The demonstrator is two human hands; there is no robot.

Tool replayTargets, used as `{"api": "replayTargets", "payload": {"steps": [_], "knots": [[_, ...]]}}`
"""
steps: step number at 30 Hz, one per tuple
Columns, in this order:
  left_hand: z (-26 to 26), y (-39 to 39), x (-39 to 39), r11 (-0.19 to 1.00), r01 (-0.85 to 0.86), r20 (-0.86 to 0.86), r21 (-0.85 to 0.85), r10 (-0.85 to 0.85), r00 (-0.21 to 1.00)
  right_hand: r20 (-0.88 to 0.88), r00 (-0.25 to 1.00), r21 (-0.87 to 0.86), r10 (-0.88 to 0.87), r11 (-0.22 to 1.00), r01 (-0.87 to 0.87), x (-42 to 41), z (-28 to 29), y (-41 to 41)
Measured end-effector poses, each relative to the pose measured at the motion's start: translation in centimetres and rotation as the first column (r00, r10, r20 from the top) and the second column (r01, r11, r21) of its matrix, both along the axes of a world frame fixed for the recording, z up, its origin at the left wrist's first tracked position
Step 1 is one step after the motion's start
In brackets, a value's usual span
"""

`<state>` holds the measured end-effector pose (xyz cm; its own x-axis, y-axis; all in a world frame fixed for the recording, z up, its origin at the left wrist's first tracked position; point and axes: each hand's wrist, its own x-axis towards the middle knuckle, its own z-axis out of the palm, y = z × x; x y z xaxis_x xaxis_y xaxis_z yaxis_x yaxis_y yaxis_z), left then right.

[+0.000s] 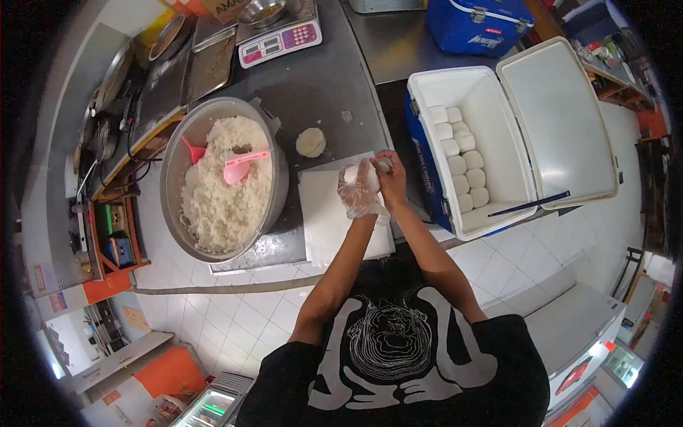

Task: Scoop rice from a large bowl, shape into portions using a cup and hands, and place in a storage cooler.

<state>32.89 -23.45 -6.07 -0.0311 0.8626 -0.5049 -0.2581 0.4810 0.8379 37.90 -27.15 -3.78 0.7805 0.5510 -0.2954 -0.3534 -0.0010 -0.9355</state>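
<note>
Over a stack of white paper sheets (320, 219), both hands meet on a small white paper-wrapped bundle (369, 180). My left hand (355, 197), in a clear plastic glove, cups it from the left. The bare fingers of my right hand (394, 179) pinch its right side; the fingers hide part of it. To the left stands a large metal pot (280, 187) of cooked white rice (219, 213). A pink scoop (236, 172) lies on the rice, and a darker pink utensil (196, 153) sticks in near the rim. A small round container filled with rice (310, 142) sits beyond the paper.
To the right, an open cooler box (507, 133) holds rows of white rounded bundles (459, 160); a dark stick (528, 204) lies across its rim. A blue cooler (475, 32), a digital scale (280, 44) and metal trays (211, 64) stand farther back.
</note>
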Motion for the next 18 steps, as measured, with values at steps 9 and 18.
{"api": "replayTargets", "payload": {"steps": [9,18], "knots": [[7.0,-5.8,10.0,0.947,0.215,-0.058,-0.239,-0.235,0.970,-0.157,0.987,0.155,-0.027,0.987,0.052,7.3,-1.7,-7.7],[7.6,-7.7,10.3,0.830,0.549,0.163,0.100,-0.558,0.814,0.387,0.838,-0.427,0.386,0.880,-0.208,32.8,-6.4,-9.0]]}}
